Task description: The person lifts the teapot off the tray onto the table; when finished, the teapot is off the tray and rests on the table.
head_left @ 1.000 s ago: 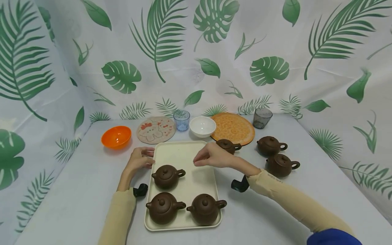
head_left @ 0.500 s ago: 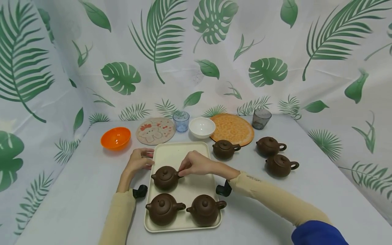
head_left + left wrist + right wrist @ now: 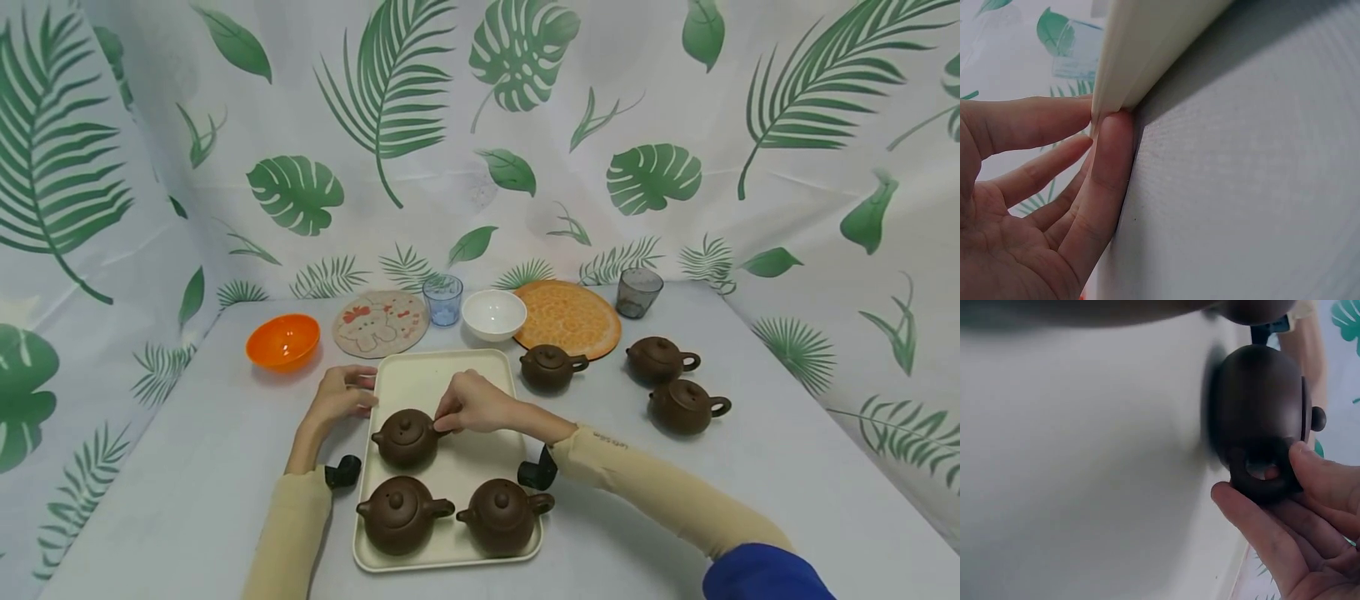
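My right hand [image 3: 477,403] pinches the handle [image 3: 1263,487] of a small dark brown teapot [image 3: 406,439], thumb on one side and fingers on the other. That teapot stands upright on the cream tray [image 3: 446,365], at its left side, spout pointing left. Two larger brown teapots stand in front of it, a left one [image 3: 398,517] and a right one [image 3: 504,518]. At the tray's left edge my left hand [image 3: 339,396] holds the rim [image 3: 1125,62]. In the left wrist view, one fingertip is tucked low against the rim while other fingertips touch its upper edge.
Right of the tray stand more brown teapots: one beside it [image 3: 550,368], two farther right, a rear one [image 3: 660,359] and a front one [image 3: 686,408]. Behind are an orange bowl [image 3: 283,342], round mats, a blue glass [image 3: 443,302], a white bowl [image 3: 494,315] and a grey glass [image 3: 640,293].
My right hand has come left and nearer from above the tray's right side and taken hold of the small teapot's handle. The left hand has stayed at the tray edge.
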A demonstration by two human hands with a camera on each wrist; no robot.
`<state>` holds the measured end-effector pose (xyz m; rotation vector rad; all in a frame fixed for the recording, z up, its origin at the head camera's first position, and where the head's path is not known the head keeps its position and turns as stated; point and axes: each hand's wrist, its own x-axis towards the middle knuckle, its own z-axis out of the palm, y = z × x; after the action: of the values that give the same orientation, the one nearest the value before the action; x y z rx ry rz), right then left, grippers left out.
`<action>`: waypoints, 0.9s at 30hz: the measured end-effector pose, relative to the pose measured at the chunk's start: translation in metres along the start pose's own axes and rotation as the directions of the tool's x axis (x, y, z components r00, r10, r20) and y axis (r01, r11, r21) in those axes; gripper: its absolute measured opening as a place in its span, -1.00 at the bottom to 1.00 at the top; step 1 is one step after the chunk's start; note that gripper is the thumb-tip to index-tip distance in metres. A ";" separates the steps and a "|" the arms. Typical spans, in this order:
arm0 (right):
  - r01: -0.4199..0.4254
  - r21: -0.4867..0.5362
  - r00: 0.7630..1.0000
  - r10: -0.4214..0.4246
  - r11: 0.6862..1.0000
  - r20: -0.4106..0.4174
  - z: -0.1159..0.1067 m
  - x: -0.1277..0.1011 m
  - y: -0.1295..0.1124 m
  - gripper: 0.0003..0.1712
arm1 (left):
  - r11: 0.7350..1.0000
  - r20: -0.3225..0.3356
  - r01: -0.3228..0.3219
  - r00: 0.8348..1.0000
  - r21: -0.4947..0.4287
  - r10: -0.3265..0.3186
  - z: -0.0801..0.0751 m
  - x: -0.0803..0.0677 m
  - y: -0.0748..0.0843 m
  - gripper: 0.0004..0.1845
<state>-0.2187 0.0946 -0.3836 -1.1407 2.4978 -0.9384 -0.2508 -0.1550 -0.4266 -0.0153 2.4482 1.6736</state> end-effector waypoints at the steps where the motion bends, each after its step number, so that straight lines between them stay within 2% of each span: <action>1: -0.008 0.003 1.000 0.008 1.000 -0.004 0.000 -0.001 0.000 -0.90 | 1.000 0.000 0.000 1.000 -0.003 0.000 0.000 0.000 0.000 -0.42; 5: -0.030 0.046 0.999 0.031 0.998 -0.020 -0.005 -0.006 0.004 -0.90 | 1.000 -0.003 0.002 1.000 -0.009 -0.002 0.000 0.000 -0.001 -0.42; 10: -0.036 0.131 0.999 0.039 0.991 -0.027 -0.026 -0.022 0.007 -0.88 | 1.000 -0.004 0.005 1.000 -0.013 -0.005 0.000 0.001 -0.001 -0.42; 17: -0.059 0.166 0.995 0.071 0.984 -0.072 -0.058 -0.071 0.025 -0.87 | 1.000 0.008 0.003 1.000 -0.008 -0.003 0.000 0.000 0.000 -0.43; 27: -0.184 0.147 0.974 0.200 0.972 -0.105 -0.076 -0.139 0.059 -0.84 | 1.000 0.011 -0.006 1.000 -0.010 0.006 -0.001 0.000 -0.001 -0.43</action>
<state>-0.1956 0.2619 -0.3696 -0.8063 2.5344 -1.1310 -0.2508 -0.1564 -0.4275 0.0000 2.4348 1.6838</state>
